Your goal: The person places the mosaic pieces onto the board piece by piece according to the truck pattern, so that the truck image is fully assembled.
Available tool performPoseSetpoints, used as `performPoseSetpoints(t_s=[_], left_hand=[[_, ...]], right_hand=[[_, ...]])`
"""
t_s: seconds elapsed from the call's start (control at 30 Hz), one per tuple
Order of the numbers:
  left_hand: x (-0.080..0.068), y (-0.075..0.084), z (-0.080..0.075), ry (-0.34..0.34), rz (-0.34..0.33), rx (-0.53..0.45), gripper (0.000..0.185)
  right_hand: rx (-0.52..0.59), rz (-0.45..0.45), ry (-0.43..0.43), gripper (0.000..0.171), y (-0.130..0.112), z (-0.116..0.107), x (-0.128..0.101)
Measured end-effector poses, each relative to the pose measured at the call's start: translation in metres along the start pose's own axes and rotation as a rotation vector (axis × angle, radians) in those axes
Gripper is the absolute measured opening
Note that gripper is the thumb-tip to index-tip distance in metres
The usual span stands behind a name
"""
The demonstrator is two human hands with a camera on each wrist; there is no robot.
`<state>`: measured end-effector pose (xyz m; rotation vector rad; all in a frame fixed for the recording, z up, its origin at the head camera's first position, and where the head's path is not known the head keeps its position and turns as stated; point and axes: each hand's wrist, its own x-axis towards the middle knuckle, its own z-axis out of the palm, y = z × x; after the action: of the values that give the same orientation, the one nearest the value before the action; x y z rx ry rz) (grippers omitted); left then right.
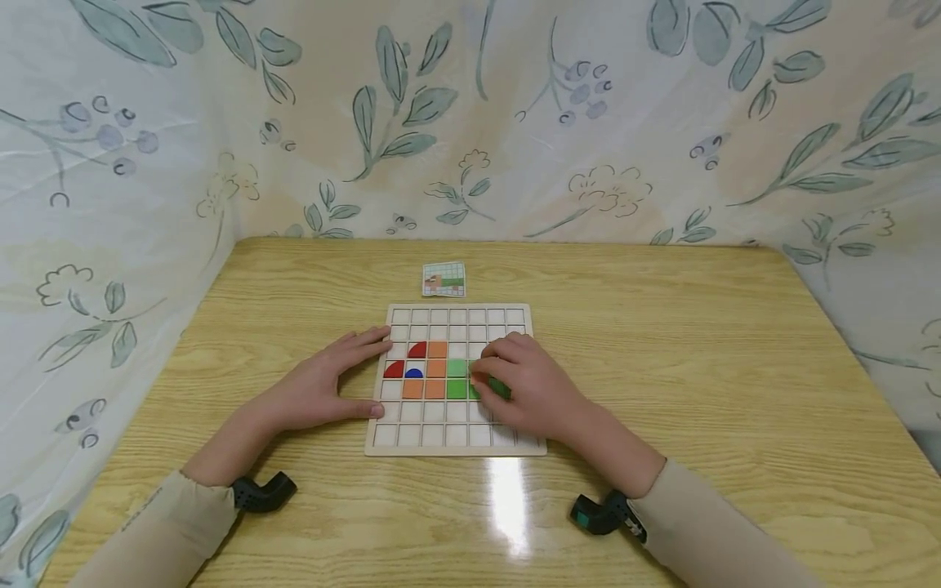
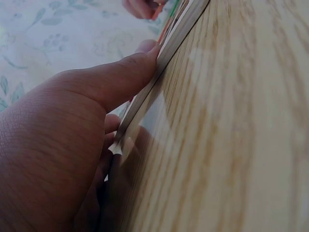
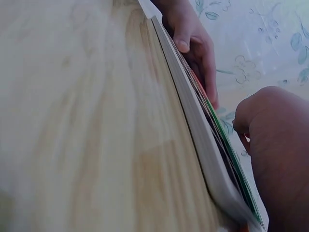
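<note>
A wooden grid board (image 1: 456, 452) lies on the table in the head view. My left hand (image 1: 323, 380) rests at its left edge, fingers extended and thumb (image 2: 130, 72) against the rim. Over the right half, my right hand (image 1: 529, 382) pinches a small orange piece (image 2: 157, 11) between thumb and fingers, which partly hide it. Red quarter-circles (image 1: 417, 350), a blue half-circle (image 1: 414, 373) and several orange squares (image 1: 437, 368) fill cells left of centre. Beside them sit a light green square (image 1: 457, 367) and darker green squares (image 1: 457, 389), some covered by the right hand.
Behind the board lies a small card (image 1: 444, 280) printed with a coloured grid picture. The wood-grain table (image 1: 698, 343) extends to both sides. Leaf-patterned cloth (image 1: 470, 122) hangs behind it and along the sides.
</note>
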<state>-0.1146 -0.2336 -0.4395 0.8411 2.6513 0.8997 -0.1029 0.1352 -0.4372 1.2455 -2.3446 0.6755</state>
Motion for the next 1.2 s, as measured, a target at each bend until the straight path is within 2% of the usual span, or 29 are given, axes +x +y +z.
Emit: performPoseSetpoints(t_s=[0.27,0.6,1.2], left_hand=[[-0.001,0.002,-0.002,-0.008,-0.011,-0.014,0.098],[0.0,0.002,-0.002,-0.005,0.005,-0.024,0.098],[-0.001,0.003,-0.002,-0.006,0.017,-0.028,0.099]], right_hand=[[0.026,-0.019,-0.04,0.007,-0.013,0.01,0.017],[0.049,0.002,-0.081,0.009,-0.025,0.024,0.036],[0.123,-0.023,-0.096,0.012,-0.043,0.046,0.065]])
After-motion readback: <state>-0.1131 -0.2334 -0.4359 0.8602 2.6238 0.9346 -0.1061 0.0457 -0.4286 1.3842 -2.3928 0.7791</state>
